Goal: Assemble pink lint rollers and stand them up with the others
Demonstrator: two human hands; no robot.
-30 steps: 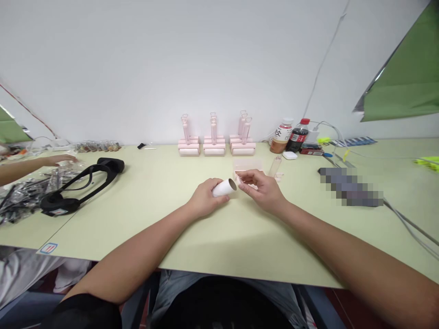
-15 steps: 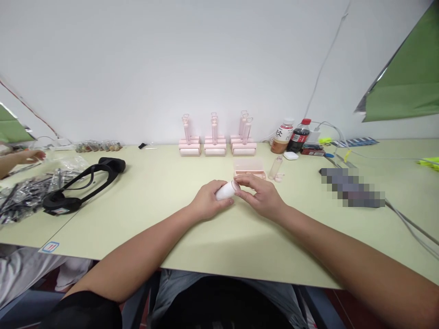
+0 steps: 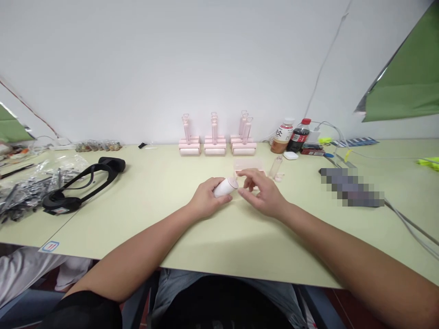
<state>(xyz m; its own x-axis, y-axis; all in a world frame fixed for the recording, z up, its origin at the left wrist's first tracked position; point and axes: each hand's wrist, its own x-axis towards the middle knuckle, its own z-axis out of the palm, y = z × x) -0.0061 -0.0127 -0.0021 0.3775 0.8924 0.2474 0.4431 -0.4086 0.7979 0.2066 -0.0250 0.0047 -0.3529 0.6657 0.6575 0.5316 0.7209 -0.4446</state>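
From here I see a white wall [image 3: 154,59] behind a pale green desk [image 3: 144,183], evenly lit, green sheeting [image 3: 406,80] hanging at upper right, dark red floor [image 3: 345,306] below the desk.

At the clock's centre we see a white roll [image 3: 224,188], smooth, matt and papery, with a pale-pink plastic end cap [image 3: 233,183]. Between two and three we find a see-through plastic tube [image 3: 275,167]. At twelve we have pink rollers [image 3: 215,150] in smooth plastic; at nine, a matt black plastic headset [image 3: 65,204] beside crinkled, shiny clear bags [image 3: 70,163]; at two, creased green cloth [image 3: 404,75]. Our tabletop [image 3: 154,187] looks smooth, with low sheen.
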